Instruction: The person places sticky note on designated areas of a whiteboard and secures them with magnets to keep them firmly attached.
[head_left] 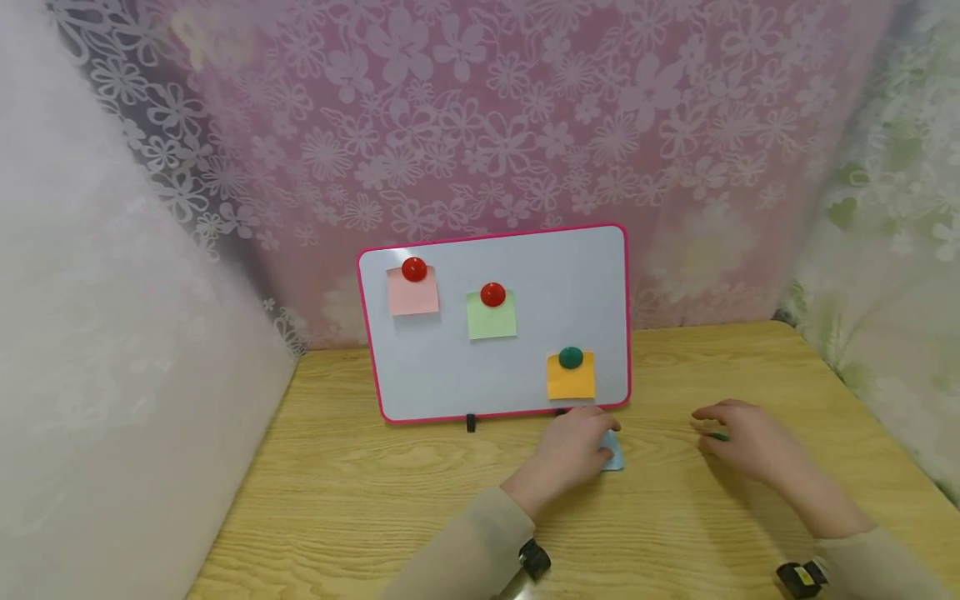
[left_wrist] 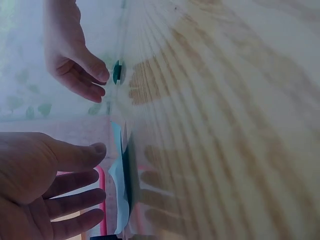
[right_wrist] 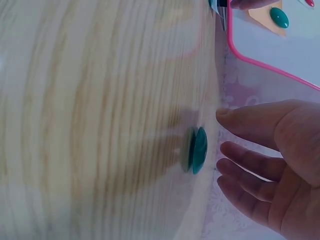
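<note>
My left hand [head_left: 573, 450] hovers over a blue sticky note [head_left: 614, 454] lying on the table just in front of the board. In the left wrist view its fingers are spread beside the curled-up blue note [left_wrist: 120, 185], with a gap between. To the right, my right hand [head_left: 750, 442] is above a green round magnet [head_left: 719, 437], mostly hidden by the hand in the head view. The right wrist view shows that magnet [right_wrist: 199, 150] on the tabletop, with the thumb and loosely bent fingers a little away from it.
A pink-framed whiteboard [head_left: 540, 333] stands behind the hands on small black feet [head_left: 471, 422]. It bears a pink note [head_left: 412, 298] and a green note [head_left: 491, 323] under red magnets, and an orange note [head_left: 571, 385] under a green magnet [head_left: 571, 357]. Floral curtains surround the wooden table [head_left: 337, 500].
</note>
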